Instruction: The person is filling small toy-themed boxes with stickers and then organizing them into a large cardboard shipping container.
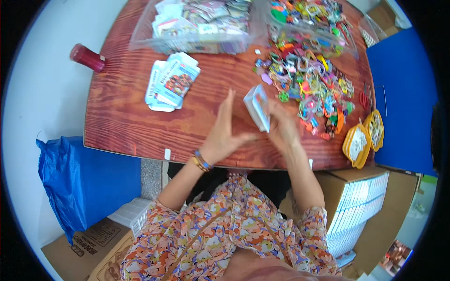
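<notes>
A small white and light-blue card box (256,108) is tilted in my right hand (282,126), whose fingers wrap round its right side. My left hand (225,133) is apart from it on the left, with the thumb stretched toward the box and the fingers spread; nothing is in it. Left of my hands, several flat light-blue cartons (176,82) with a colourful picture lie in an overlapping pile on the red-brown wooden table (126,117). To the right of the held box spreads a heap of small colourful plastic trinkets (314,89).
Clear bins hold small packets (206,23) and more trinkets (304,11) at the back. A red cup (87,57) stands at the left edge. Yellow baskets (356,145) and red scissors (363,97) lie at the right. Below are a blue bag (93,182) and a filled cardboard box (358,201).
</notes>
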Demonstrator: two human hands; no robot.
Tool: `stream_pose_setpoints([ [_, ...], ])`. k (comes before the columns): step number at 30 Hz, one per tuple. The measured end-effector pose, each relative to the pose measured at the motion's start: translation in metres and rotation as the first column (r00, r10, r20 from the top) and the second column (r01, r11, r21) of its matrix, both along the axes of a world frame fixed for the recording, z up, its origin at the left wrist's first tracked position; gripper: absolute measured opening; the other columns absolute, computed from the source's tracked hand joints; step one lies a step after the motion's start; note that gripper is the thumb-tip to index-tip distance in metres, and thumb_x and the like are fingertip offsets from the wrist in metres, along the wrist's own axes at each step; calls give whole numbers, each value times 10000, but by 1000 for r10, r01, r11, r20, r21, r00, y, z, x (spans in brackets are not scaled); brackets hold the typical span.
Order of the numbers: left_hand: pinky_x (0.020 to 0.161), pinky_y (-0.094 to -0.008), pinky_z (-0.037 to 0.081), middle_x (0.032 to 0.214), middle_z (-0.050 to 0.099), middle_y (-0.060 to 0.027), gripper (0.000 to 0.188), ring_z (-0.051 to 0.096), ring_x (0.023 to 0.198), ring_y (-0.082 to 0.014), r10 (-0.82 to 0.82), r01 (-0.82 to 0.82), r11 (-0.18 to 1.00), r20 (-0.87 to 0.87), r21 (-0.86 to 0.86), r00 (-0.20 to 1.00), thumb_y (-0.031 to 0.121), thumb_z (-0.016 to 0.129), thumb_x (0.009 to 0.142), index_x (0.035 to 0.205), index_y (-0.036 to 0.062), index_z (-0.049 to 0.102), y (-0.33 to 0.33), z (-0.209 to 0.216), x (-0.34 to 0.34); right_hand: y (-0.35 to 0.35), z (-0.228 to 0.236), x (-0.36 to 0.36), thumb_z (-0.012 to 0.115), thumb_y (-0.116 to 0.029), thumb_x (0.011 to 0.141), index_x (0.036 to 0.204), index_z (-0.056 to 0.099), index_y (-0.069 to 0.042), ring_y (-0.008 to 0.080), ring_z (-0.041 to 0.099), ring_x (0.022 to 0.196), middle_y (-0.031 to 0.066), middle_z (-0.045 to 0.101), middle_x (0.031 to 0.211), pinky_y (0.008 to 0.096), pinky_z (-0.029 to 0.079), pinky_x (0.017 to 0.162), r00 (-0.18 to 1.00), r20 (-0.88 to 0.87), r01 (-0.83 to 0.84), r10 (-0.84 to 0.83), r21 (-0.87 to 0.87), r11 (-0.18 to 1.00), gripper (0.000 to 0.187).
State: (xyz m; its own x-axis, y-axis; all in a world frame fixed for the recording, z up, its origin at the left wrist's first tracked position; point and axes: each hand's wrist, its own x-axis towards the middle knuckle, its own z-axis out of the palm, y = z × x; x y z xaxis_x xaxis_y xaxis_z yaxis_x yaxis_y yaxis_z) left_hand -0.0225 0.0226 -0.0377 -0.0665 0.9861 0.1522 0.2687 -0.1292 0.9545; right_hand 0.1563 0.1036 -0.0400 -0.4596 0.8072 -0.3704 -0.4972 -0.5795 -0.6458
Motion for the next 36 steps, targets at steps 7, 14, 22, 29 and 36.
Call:
stream_pose_setpoints([
  [7, 1098, -401, 393, 1381, 461, -197, 1008, 475, 1305, -322, 235, -241, 970, 124, 41, 964, 217, 909, 667, 1472, 14, 337, -8, 7, -19, 2, 32, -45, 561, -159, 1008, 1086, 664, -43, 125, 667, 847, 41, 688, 937, 300, 566, 733, 700, 607, -614, 376, 245, 750, 173],
  [14, 1086, -451, 391, 1401, 385, -188, 846, 413, 1312, -385, 362, -346, 932, -310, 105, 879, 134, 878, 693, 1397, 41, 418, -40, 14, -54, 130, 111, -130, 629, -197, 936, 1034, 694, -30, 193, 677, 739, 93, 707, 797, 329, 503, 654, 616, 581, -560, -533, 798, 224, 204],
  [22, 1023, -423, 437, 1308, 493, -178, 853, 489, 1232, -366, 346, -346, 937, -216, 37, 913, 91, 873, 686, 1408, 40, 421, -45, -12, -47, 205, 88, -251, 746, -296, 815, 1072, 679, -81, 338, 664, 1081, 149, 702, 1138, 475, 525, 869, 321, 809, -880, -493, 447, 160, 342],
  [29, 788, -292, 562, 1244, 511, -81, 819, 612, 1068, -183, 399, -389, 917, -142, 93, 906, 97, 877, 744, 1418, 75, 411, -43, -20, -54, 218, 98, -257, 761, -359, 777, 992, 675, -107, 333, 702, 925, 118, 728, 962, 460, 533, 778, 224, 741, -934, -633, 349, 78, 342],
  [36, 886, -344, 554, 1263, 507, -113, 869, 614, 1111, -228, 386, -385, 922, -116, 31, 915, 109, 878, 740, 1447, 36, 378, -44, -15, -61, 232, 95, -203, 693, -232, 861, 954, 690, -46, 200, 712, 651, 77, 735, 860, 361, 526, 723, 429, 861, -777, -273, 506, 375, 208],
])
